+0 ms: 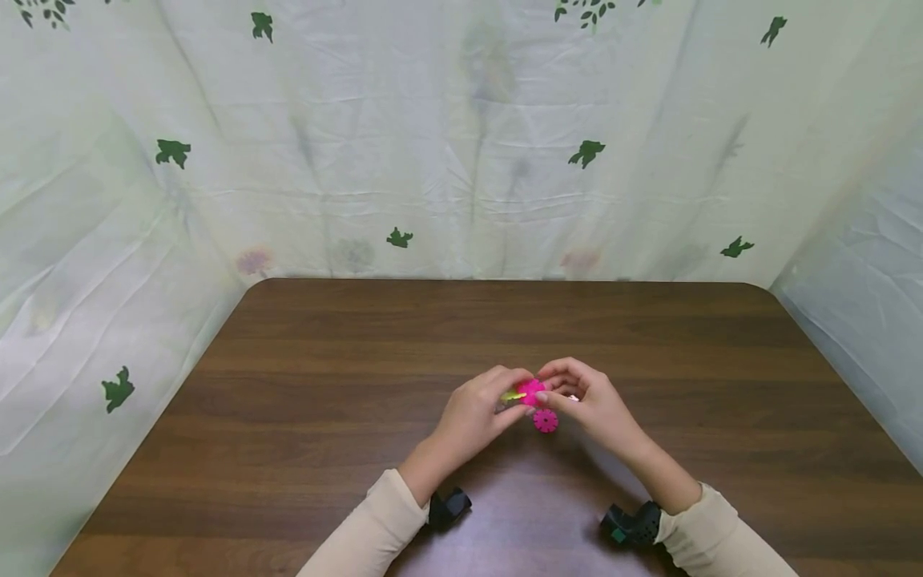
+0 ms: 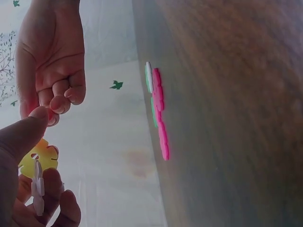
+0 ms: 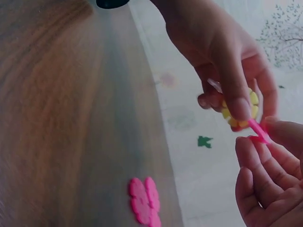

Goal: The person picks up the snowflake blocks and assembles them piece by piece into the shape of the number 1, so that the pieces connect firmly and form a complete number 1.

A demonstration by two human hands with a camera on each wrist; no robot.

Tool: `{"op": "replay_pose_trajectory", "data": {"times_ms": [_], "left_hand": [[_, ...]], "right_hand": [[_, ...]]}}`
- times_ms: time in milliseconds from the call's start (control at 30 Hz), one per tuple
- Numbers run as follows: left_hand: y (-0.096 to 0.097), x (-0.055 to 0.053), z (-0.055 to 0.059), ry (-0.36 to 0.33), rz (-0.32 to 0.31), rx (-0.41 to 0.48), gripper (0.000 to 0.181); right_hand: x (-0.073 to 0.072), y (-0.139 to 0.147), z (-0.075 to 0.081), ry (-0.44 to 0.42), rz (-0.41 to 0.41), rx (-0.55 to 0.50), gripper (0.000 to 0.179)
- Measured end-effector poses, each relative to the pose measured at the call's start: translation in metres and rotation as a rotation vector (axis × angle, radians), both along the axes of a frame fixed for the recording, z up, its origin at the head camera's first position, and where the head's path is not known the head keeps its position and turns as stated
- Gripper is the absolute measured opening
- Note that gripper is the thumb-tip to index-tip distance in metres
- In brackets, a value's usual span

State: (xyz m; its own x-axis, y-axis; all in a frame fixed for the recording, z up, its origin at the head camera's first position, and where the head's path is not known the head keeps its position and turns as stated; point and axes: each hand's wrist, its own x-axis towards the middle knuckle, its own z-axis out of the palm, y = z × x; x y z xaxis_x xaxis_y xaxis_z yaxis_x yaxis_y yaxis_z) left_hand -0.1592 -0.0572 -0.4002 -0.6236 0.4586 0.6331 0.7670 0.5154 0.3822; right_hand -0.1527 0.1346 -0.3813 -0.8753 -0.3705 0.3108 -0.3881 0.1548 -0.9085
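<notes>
My left hand (image 1: 472,405) pinches a yellow notched disc (image 3: 253,105), one of those flower-edged connecting pieces, between thumb and fingers. A whitish disc (image 2: 38,191) stands edge-on against the yellow one. Opposite it, my right hand (image 1: 587,401) grips a bright pink notched disc (image 1: 532,391) between thumb and fingertips. The pink disc's edge meets the yellow piece, and fingers partly cover both. Just below the hands, another pink disc (image 1: 546,421) lies on the table.
Beyond the hands, pink discs (image 2: 160,104) lie overlapping on the wooden table (image 1: 324,449), with a white disc (image 2: 149,75) and green edges beside them. A pale curtain (image 1: 433,160) with green bird shapes surrounds the table. Black wrist devices (image 1: 449,509) sit at both sleeves.
</notes>
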Motion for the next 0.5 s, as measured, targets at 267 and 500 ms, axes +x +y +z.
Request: {"op": "replay_pose_trajectory", "data": {"times_ms": [267, 500], "left_hand": [[-0.003, 0.000, 0.004, 0.009, 0.023, 0.001, 0.035], [-0.004, -0.001, 0.004, 0.008, 0.028, 0.004, 0.036]], "right_hand": [[-0.005, 0.016, 0.006, 0.130, -0.061, 0.097, 0.029], [-0.017, 0.041, -0.011, 0.160, -0.148, 0.211, 0.038]]}}
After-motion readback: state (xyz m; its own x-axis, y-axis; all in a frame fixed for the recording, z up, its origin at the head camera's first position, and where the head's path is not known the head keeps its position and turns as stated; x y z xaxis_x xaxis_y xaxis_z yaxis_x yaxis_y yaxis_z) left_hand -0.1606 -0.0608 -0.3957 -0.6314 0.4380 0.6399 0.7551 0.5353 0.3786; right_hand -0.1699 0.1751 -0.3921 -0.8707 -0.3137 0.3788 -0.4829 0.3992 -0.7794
